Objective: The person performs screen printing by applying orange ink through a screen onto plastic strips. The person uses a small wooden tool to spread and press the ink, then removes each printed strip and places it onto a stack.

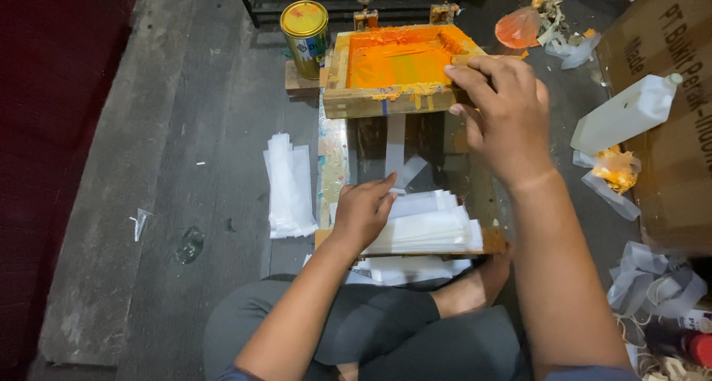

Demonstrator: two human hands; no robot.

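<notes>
Crossed legs in dark trousers (386, 329) fill the near edge, and above them the left hand (363, 212) presses flat, fingers together, on a fanned stack of clear plastic sleeves (434, 229) lying on the low printing bench (332, 158). The right hand (504, 114) grips the near right corner of the wooden screen frame (397, 69), which is tilted up and coated in wet orange ink. If that hold slips, the frame could drop onto the sleeves and smear them; ink on the fingers could also mark them. Around stand a gold tin (305, 26) behind the frame, a second pile of sleeves (289, 188) on the floor at left, and a white bottle (623, 114) by a cardboard box (667, 92).
</notes>
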